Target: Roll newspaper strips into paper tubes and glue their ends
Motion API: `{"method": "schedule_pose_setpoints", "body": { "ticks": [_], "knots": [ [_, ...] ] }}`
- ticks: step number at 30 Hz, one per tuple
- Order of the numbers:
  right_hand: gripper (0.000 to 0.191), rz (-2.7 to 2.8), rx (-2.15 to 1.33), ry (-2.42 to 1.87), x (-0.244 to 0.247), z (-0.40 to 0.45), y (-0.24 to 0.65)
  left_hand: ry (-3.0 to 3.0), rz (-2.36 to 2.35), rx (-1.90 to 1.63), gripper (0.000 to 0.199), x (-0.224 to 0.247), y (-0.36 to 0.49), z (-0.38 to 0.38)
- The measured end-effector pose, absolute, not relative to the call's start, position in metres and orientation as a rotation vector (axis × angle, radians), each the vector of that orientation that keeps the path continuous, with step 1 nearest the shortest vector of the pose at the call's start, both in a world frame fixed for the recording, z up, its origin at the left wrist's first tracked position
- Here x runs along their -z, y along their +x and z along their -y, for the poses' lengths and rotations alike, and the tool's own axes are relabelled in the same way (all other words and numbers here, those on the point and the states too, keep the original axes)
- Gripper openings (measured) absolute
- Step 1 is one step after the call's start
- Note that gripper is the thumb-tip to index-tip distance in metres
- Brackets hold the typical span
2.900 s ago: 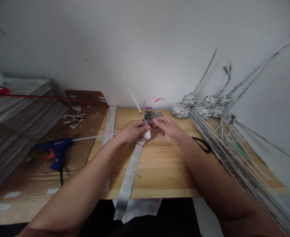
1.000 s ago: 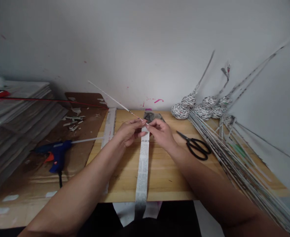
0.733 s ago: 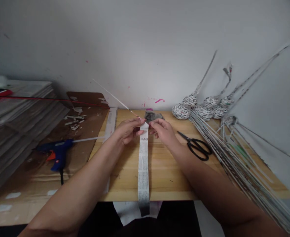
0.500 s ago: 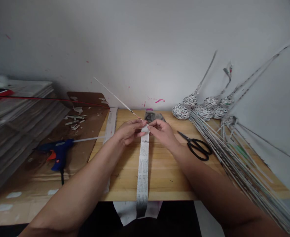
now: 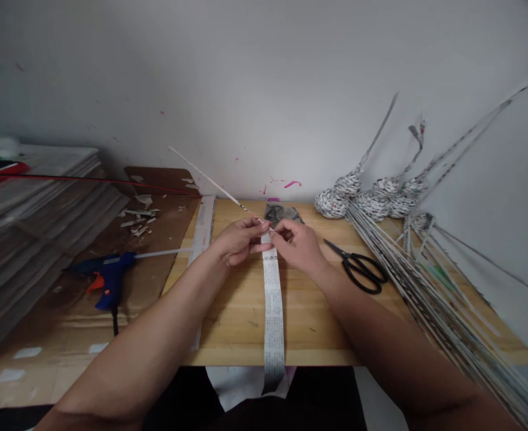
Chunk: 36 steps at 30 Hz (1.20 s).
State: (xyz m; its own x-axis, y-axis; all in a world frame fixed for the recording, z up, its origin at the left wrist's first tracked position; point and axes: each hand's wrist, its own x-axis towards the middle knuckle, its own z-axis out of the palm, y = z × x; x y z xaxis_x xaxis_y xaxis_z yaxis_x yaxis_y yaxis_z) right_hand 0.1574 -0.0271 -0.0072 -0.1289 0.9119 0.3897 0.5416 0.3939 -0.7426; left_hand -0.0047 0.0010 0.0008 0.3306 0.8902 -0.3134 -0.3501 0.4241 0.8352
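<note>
A long newspaper strip [image 5: 273, 305] hangs from my fingers down over the table's front edge. Its upper end runs into a thin rolled paper stick [image 5: 210, 181] that slants up to the left. My left hand [image 5: 243, 240] pinches the rolled part between thumb and fingers. Close beside it, my right hand [image 5: 296, 242] has its fingers closed on the strip's top edge. Behind both hands lies a dark grey cloth-like bundle [image 5: 282, 213].
Black scissors [image 5: 360, 267] lie to the right, beside a bundle of paper sticks [image 5: 394, 281]. Woven paper pieces [image 5: 331, 204] stand by the wall. On the left are a blue glue gun [image 5: 110, 278], paper scraps [image 5: 138, 222] and a tall stack of sheets [image 5: 35, 221].
The strip's lower part has swung to the right. My hands have shifted slightly right, and the stick's far end sits a little lower and further left.
</note>
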Motion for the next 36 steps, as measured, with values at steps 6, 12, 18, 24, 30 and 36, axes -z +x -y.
{"method": "schedule_pose_setpoints", "body": {
  "ticks": [6, 12, 18, 24, 30, 36],
  "knots": [
    [0.021, 2.022, -0.225, -1.216, -0.004, 0.031, 0.165, 0.754, -0.859, -0.884, 0.008, -0.003, -0.005, 0.000],
    [0.036, 1.637, -0.756, -1.167, 0.002, 0.013, 0.173, 0.807, -0.814, -0.837, 0.005, -0.007, -0.005, 0.003],
    [0.045, 1.428, -1.566, -1.009, 0.005, 0.005, 0.177, 0.954, -0.710, -0.641, 0.014, -0.004, -0.003, 0.011],
    [0.042, 1.341, -1.831, -0.833, -0.002, 0.014, 0.180, 1.049, -0.693, -0.521, 0.025, -0.003, 0.001, 0.015],
    [0.036, 1.397, -1.892, -0.782, -0.001, 0.014, 0.186, 1.098, -0.690, -0.474, 0.033, -0.003, 0.005, 0.021],
    [0.029, 1.450, -1.840, -0.803, -0.002, 0.011, 0.193, 1.161, -0.741, -0.455, 0.025, -0.006, 0.007, 0.025]
  ]
}}
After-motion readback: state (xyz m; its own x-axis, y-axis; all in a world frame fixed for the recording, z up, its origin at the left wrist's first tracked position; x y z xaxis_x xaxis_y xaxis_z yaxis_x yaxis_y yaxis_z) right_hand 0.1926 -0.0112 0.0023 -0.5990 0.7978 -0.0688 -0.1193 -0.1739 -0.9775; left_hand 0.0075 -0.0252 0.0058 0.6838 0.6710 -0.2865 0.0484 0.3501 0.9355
